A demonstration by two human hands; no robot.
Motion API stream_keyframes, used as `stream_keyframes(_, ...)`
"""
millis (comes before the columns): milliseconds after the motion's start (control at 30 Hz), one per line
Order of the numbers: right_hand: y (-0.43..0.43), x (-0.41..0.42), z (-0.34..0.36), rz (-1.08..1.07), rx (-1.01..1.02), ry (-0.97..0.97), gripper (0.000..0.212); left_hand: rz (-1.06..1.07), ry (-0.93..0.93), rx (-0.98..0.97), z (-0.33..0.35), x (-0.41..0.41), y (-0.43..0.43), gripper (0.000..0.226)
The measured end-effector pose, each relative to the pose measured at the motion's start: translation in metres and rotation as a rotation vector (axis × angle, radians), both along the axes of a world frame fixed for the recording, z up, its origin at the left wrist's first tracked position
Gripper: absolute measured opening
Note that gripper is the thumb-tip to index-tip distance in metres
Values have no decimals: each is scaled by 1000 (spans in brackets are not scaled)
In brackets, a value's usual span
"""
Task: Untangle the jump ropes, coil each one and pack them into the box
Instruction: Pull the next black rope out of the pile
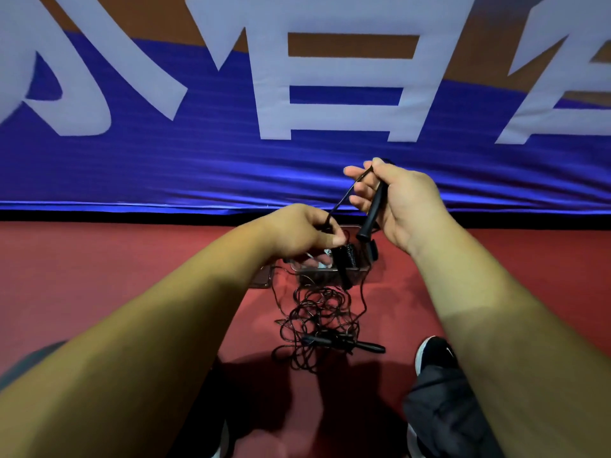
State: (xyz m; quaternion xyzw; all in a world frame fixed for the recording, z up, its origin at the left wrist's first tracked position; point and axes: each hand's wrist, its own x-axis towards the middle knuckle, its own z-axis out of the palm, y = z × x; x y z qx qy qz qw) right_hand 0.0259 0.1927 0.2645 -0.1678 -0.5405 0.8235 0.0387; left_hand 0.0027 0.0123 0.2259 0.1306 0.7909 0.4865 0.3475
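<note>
A black handle (373, 209) is gripped by the curled fingers of the right hand (408, 206) and its cord (345, 197) pinched taut by the left hand (302, 233), seemingly for coiling, above the box (312, 276), the tangle (320, 325) left at its 6 o'clock.

The left hand (304, 233) covers the ten o'clock corner of the box (361, 273), and its contents are too blurred to name. The cord (344, 196) vanishes into that hand's pinch. The top end of the handle (373, 209) is buried in the right hand (403, 206). In the tangle (320, 322), single ropes cannot be told apart or counted. At five o'clock the right forearm hides part of a shoe (433, 353). White characters on the banner (198, 166) run off the top and side edges.
</note>
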Motion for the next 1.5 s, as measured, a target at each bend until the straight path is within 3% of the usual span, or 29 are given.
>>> stream_keyframes(133,10,-1,-3,-33,41,-23,15,21,79,89,12,3,5,13)
stream_keyframes(300,13,0,-5,18,105,-160,27,53,-90,314,30,4,8,17)
stream_keyframes(367,15,2,-8,117,228,-280,27,83,-91,337,34,2,7,19)
stream_keyframes(533,10,9,-13,351,302,-320,16,223,-37,237,28,-2,8,24)
stream_keyframes(667,-5,20,-12,528,408,-262,13,350,-158,272,20,-1,12,23)
stream_keyframes(733,-9,20,-19,552,485,-235,31,388,-190,276,20,1,15,27)
stream_keyframes(867,-13,16,-28,594,732,-165,39,429,-179,219,23,2,17,35)
stream_keyframes(1033,-9,10,-30,552,905,-171,27,443,-90,32,34,-8,10,31)
stream_keyframes(1133,-8,10,-29,553,900,-179,26,398,133,-133,33,-14,1,21)
stream_keyframes(1200,-11,11,-25,540,854,-180,37,247,299,-207,28,-14,-5,38)
stream_keyframes(1267,-11,12,-20,537,800,-155,41,116,331,-162,24,-11,-5,58)
stream_keyframes(1400,-9,11,-16,479,718,-150,31,100,415,-190,12,-14,3,15)
stream_keyframes(1500,-8,8,-18,395,637,-167,30,229,259,-66,14,-12,10,14)
